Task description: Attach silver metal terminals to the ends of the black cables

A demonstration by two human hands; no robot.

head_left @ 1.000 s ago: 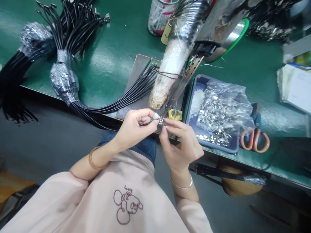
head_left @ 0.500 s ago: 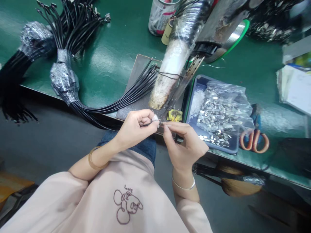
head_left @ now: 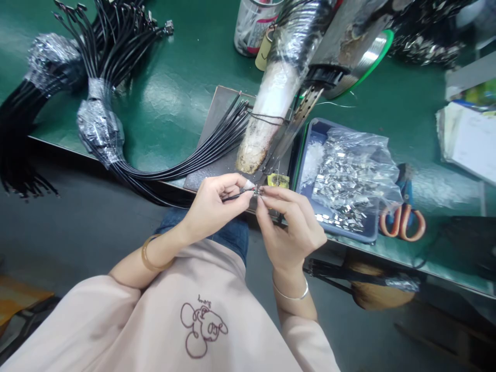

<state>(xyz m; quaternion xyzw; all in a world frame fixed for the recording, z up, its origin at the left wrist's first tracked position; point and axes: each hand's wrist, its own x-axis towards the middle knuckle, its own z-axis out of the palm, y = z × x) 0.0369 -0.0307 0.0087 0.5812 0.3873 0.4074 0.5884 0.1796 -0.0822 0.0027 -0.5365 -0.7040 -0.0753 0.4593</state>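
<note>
In my left hand (head_left: 217,201), thumb and index finger pinch the end of a thin black cable (head_left: 231,197). A white wrap (head_left: 248,184) covers the index fingertip. At the cable's tip, fingers of my right hand (head_left: 289,227) close on a small metal connector (head_left: 257,191), whose detail is too small to make out. Just beyond the fingertips lies a yellow block (head_left: 278,180). Above it the soldering stand (head_left: 284,137), with a white wrapped tube (head_left: 267,103) alongside, points down toward me. A fan of black cables (head_left: 201,155) rests on a grey board (head_left: 211,121).
On my right, a blue tray (head_left: 337,233) holds many small metal parts and a plastic bag (head_left: 360,150). Orange-handled scissors (head_left: 403,222) lie beside it. Wrapped cable bundles (head_left: 101,126) sit at the left; a solder spool (head_left: 372,62) and a jar (head_left: 253,31) stand behind.
My right fingers have moved slightly up and left, closing in on the cable tip. The left hand keeps its pinch, and the view has shifted slightly.
</note>
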